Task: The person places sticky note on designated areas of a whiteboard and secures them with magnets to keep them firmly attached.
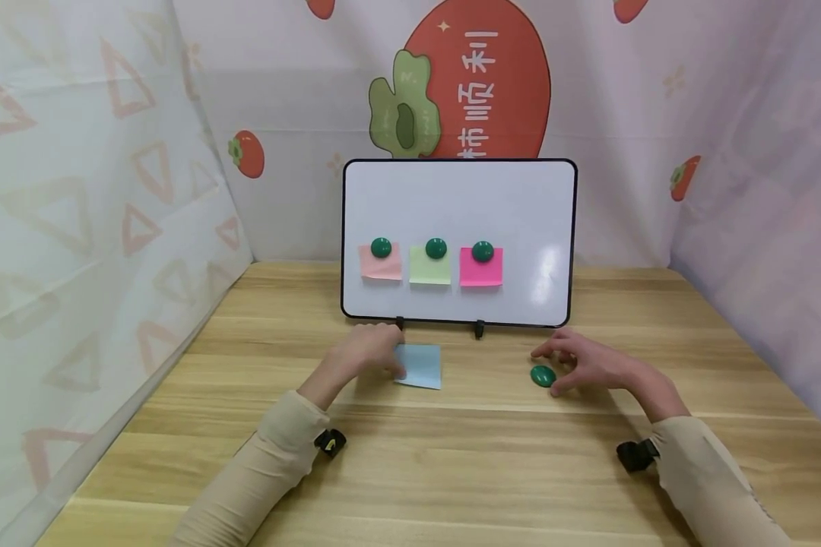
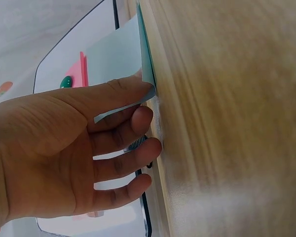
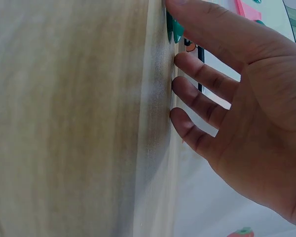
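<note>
Left of the table's middle, my left hand [image 1: 366,351] pinches the left edge of a light blue sticky note [image 1: 420,367]. The left wrist view shows the thumb on one face of the note [image 2: 113,57], whose corner bends at the thumb tip; the other fingers are loosely bent. On the right, my right hand [image 1: 591,361] reaches over the table with thumb and index finger spread on either side of a round green magnet [image 1: 543,376], the thumb tip right at its edge. In the right wrist view, the thumb partly hides this magnet [image 3: 177,32].
A black-framed whiteboard [image 1: 458,197] stands behind on small black feet [image 1: 479,329]. Green magnets hold a peach note [image 1: 381,268], a pale green note [image 1: 429,272] and a bright pink note [image 1: 481,273] on it. Printed curtains [image 1: 294,220] surround the wooden table [image 1: 445,463].
</note>
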The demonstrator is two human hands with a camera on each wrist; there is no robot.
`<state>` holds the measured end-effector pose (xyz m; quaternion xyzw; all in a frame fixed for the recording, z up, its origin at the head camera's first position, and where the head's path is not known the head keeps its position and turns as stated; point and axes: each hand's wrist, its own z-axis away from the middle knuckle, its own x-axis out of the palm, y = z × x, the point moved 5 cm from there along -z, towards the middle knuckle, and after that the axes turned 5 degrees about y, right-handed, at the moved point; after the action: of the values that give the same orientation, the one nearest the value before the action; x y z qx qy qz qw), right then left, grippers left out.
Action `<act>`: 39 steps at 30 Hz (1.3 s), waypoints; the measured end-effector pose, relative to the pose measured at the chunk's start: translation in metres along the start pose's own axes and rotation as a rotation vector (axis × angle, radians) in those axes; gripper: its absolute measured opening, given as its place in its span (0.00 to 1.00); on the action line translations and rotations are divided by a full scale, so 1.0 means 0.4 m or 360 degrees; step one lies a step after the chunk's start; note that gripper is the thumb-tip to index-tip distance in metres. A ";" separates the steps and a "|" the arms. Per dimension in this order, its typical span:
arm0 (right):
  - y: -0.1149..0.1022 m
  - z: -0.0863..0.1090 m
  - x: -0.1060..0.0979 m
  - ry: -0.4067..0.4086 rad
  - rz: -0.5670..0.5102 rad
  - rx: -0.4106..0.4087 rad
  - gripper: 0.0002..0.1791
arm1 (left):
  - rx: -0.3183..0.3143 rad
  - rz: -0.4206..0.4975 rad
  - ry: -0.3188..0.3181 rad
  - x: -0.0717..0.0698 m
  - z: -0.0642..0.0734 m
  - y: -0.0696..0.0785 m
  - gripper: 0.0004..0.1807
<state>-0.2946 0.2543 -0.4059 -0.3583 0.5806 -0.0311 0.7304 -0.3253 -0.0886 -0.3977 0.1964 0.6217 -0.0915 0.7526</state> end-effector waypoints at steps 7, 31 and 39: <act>0.006 -0.012 0.005 -0.0011 -0.0006 -0.0053 0.26 | 0.0056 0.0066 -0.0034 0.002 -0.002 -0.007 0.15; -0.007 -0.004 0.001 -0.0028 -0.0020 -0.0194 0.18 | 0.0258 0.0375 -0.0069 -0.025 -0.002 0.011 0.16; 0.003 -0.005 0.004 0.0002 0.0015 -0.0249 0.18 | 0.0256 0.0409 -0.0049 -0.028 -0.001 0.019 0.17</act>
<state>-0.2963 0.2533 -0.4080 -0.4115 0.5834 0.0175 0.7000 -0.3249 -0.0828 -0.3856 0.3327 0.5705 -0.0469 0.7494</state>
